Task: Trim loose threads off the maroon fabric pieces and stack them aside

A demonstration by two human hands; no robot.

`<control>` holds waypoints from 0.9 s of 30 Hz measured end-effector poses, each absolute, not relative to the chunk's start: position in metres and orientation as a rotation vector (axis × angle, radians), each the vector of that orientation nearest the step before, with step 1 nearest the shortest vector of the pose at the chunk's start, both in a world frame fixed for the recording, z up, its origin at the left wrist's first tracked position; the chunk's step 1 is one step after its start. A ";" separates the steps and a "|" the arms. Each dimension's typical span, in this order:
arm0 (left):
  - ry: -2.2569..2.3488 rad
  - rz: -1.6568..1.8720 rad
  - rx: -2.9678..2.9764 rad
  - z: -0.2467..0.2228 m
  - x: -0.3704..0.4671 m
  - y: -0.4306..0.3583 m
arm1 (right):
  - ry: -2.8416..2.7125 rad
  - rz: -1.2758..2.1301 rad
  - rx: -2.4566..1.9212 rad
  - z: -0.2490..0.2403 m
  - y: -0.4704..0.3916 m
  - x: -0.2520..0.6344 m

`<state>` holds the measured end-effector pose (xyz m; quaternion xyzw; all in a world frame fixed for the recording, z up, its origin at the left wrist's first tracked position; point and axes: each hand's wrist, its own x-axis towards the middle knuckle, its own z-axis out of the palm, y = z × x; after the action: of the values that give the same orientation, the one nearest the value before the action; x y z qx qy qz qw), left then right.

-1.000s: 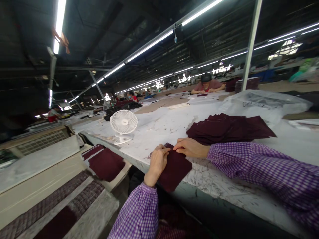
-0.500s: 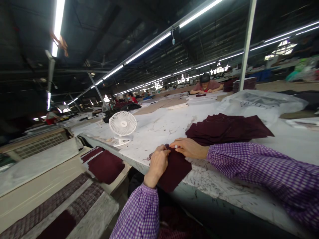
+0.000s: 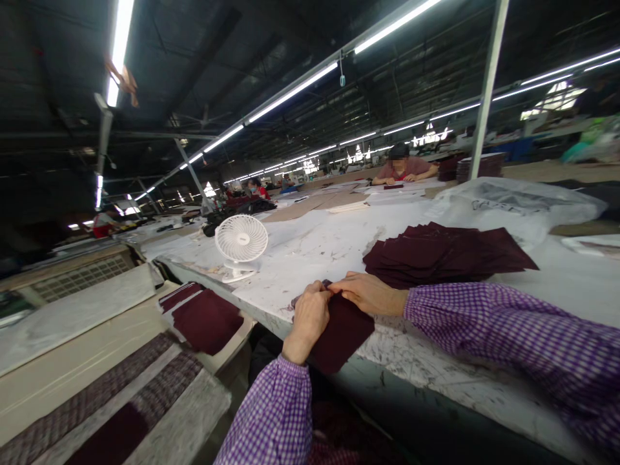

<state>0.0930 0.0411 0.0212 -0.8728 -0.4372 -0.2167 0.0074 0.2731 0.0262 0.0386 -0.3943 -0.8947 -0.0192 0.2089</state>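
Observation:
A dark maroon fabric piece (image 3: 345, 332) lies at the near edge of the white table and hangs partly over it. My left hand (image 3: 310, 316) is closed on its left upper edge, with the fingers bent. At the top edge of the same piece, my right hand (image 3: 371, 292) pinches close to the left fingertips. The two hands nearly touch. What exactly lies between the fingertips is hidden. Beyond my right forearm a loose pile of maroon fabric pieces (image 3: 443, 254) is spread on the table.
A small white fan (image 3: 241, 239) stands on the white table (image 3: 310, 242). Lower left, a bench holds a maroon fabric stack (image 3: 208, 321) and patterned strips (image 3: 165, 374). A clear plastic bag (image 3: 523, 201) lies at right, near a metal post (image 3: 487, 90). Across the table a person (image 3: 407, 169) leans forward.
My right fingers have moved slightly left and down and closed together at the top edge of the fabric piece. My left hand stays on it. The view has shifted slightly.

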 end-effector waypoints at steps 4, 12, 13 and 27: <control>-1.375 -0.637 -2.712 0.025 0.093 0.038 | -2.529 -0.103 -1.141 0.037 0.025 0.273; -1.378 -0.888 -2.721 0.021 0.062 0.030 | -2.586 -0.155 -1.077 0.039 0.028 0.273; -1.360 -0.919 -2.725 0.020 0.058 0.029 | -2.596 -0.155 -1.081 0.040 0.029 0.272; -1.242 -1.053 -2.669 0.013 0.028 0.015 | -2.919 -0.312 -1.216 0.065 0.024 0.251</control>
<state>0.0279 0.0148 0.0125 -0.8537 -0.3973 -0.3367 0.0075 0.2514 0.0237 0.0649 -0.3826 -0.9185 -0.0981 -0.0178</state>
